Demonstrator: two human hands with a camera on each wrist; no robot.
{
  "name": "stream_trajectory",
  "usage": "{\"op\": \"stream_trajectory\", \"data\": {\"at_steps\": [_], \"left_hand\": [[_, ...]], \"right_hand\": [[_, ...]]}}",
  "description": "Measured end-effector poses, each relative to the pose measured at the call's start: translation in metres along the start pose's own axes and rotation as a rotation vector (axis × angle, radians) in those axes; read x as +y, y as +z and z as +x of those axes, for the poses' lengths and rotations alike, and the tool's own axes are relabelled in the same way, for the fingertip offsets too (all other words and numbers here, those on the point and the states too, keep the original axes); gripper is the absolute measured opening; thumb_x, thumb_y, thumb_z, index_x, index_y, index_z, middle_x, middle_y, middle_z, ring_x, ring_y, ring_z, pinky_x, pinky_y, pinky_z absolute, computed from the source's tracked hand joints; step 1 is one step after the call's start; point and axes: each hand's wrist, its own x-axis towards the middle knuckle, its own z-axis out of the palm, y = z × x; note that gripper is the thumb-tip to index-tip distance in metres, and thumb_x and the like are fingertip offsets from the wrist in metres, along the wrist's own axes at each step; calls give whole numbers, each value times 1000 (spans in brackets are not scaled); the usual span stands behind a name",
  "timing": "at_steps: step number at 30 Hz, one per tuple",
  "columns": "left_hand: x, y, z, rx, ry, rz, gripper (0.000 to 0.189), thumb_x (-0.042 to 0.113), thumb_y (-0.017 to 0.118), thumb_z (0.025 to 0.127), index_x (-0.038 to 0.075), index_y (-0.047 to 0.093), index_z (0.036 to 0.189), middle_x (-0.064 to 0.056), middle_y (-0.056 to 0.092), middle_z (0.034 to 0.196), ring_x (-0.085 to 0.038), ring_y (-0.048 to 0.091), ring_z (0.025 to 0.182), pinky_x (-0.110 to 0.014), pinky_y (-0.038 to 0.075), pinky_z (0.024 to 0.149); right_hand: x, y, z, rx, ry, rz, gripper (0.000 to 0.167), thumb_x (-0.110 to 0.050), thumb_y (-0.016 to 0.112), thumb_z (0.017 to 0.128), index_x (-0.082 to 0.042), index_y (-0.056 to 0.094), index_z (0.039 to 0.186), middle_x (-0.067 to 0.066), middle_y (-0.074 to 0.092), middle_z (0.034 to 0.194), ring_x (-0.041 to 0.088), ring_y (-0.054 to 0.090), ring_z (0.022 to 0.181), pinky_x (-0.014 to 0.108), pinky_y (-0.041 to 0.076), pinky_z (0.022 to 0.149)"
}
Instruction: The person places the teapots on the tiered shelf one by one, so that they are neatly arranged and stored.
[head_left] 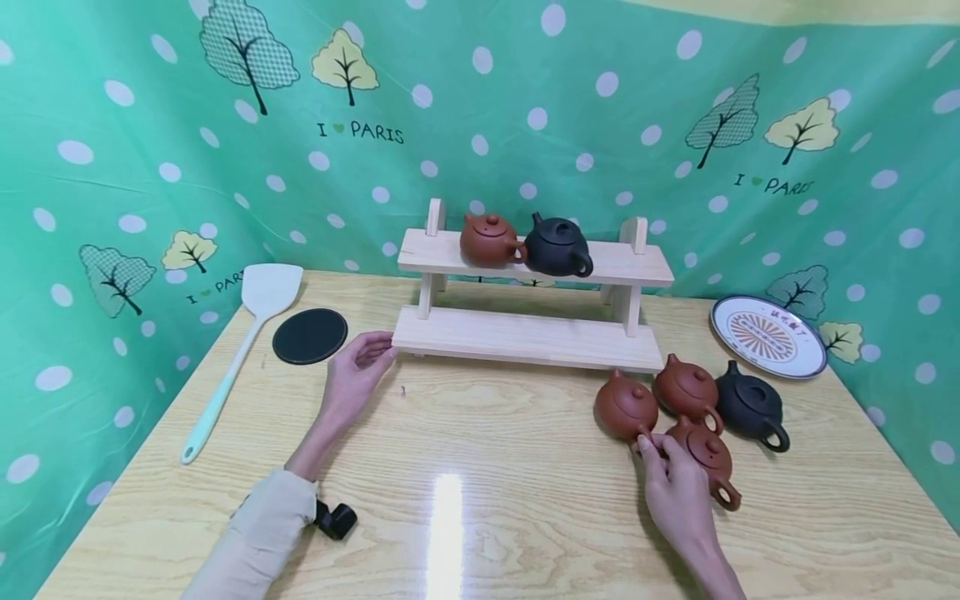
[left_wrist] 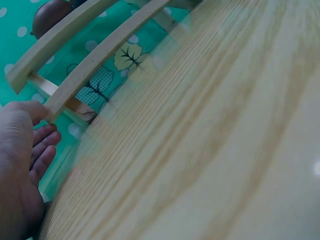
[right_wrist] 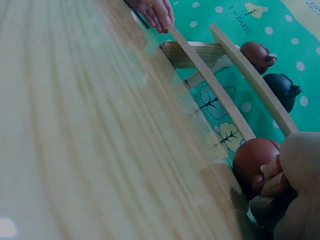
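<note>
"Firstly, where is the held item located?"

"On the table (head_left: 532,442), just before the right end of the wooden shelf (head_left: 525,337). A round brown teapot (head_left: 624,407) is noted; its handle is pinched between the thumb and fingertips of the right hand (head_left: 681,492)."

"How is its long axis aligned?"

"Its spout is pointed away, toward the shelf; its handle is turned back and slightly right, to the fingers. The body is thus placed just ahead and to the left of the fingertips. Any lift is judged to be governed by that line."

"Which hand is nearer?"

"The right, plainly. The left hand (head_left: 354,375) is stationed at the shelf's opposite end, where the lower board is held between thumb and curled fingers. How firmly cannot be told."

"Are obstructions recorded?"

"A second brown teapot (head_left: 708,454) is partly covered by the right hand. Contact between the two pots cannot be confirmed."
</note>
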Motion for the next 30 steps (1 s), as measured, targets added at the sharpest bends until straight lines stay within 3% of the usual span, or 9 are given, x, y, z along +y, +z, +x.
{"op": "stream_trajectory", "data": {"at_steps": [7, 17, 30], "left_hand": [[0, 1, -1, -1, -6, 0, 31, 1, 67, 100, -12, 62, 127, -30, 67, 123, -40, 63, 115, -20, 51, 96], [1, 0, 0, 4, 1, 0, 31, 2, 67, 100, -12, 62, 127, -30, 67, 123, -40, 63, 115, -19, 50, 96], [2, 0, -1, -3, -8, 11, 31, 2, 67, 101, -12, 62, 128, -29, 67, 124, -39, 63, 116, -20, 50, 96]], "right_hand": [[1, 3, -1, 50, -2, 25, 22, -14, 57, 108, 0, 72, 100, 5, 59, 71, 7, 41, 54, 25, 30, 49], [3, 4, -1, 136, -76, 59, 17, -7, 60, 105, -2, 72, 94, -5, 45, 59, 5, 37, 49, 24, 27, 44], [-8, -3, 3, 155, -85, 115, 15, -10, 61, 106, -2, 71, 96, -2, 52, 59, 7, 43, 47, 23, 31, 41]]}}
